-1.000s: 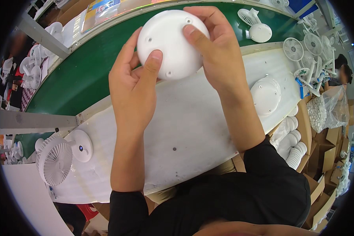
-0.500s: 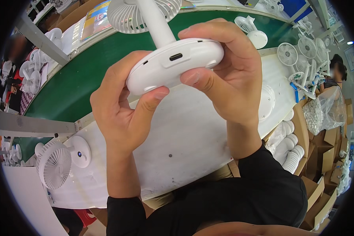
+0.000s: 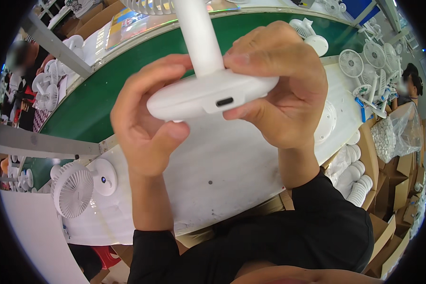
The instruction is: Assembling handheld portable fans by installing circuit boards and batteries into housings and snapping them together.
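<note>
The person holds a small white fan [image 3: 208, 80] up close in front of them, above the white work table [image 3: 232, 175]. Only part of the fan shows: its round flat base, its straight white pole going up, and a bit of the round grille at the very top edge of the picture. The left hand [image 3: 144, 125] is closed around the left side of the base, with the thumb under it and the fingers curled over the top. The right hand [image 3: 286, 94] is closed on the right side, with fingers on top by the pole and the thumb pressed under the rim. So the base sits between the two hands, and both touch it. A small dark slot in the edge of the base faces the person. The fan looks light, since the hands hold it up with ease. It looks like hard, smooth plastic, so it may be a bit slippery. The pole is thin and the grille looks thin too, so those parts may bend or snap if squeezed hard. The base looks like the safest place to hold, with one hand on each side, as it is held now. Another white fan [image 3: 75, 189] lies on the table to the left, below the left hand. More fans [image 3: 359, 61] stand far off to the right, past the green belt [image 3: 94, 104].
</note>
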A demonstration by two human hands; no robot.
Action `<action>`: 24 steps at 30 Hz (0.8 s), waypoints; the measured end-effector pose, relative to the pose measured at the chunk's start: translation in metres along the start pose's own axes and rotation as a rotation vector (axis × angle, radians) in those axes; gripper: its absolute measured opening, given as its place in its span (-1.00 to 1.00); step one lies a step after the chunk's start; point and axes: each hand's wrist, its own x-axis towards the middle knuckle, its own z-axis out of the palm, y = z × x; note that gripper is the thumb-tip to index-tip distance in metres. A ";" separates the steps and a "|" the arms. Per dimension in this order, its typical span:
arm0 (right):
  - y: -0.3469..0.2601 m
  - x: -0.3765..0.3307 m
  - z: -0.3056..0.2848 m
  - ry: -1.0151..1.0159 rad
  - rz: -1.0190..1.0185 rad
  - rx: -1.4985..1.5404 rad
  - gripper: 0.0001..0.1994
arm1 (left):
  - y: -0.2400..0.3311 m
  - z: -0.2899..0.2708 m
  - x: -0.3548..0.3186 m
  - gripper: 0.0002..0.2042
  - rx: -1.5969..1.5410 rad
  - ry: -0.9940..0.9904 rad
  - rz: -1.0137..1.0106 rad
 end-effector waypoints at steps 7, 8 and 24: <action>-0.012 0.001 0.036 -0.089 0.210 0.162 -0.50 | 0.003 -0.004 0.003 -0.58 -0.645 0.485 -0.354; -0.018 0.003 0.042 -0.141 0.290 0.174 -0.48 | -0.001 -0.015 0.005 -0.60 -0.634 0.527 -0.280; -0.033 0.012 0.054 -0.085 1.282 1.058 -0.30 | 0.008 -0.029 0.027 -0.57 0.143 0.158 0.167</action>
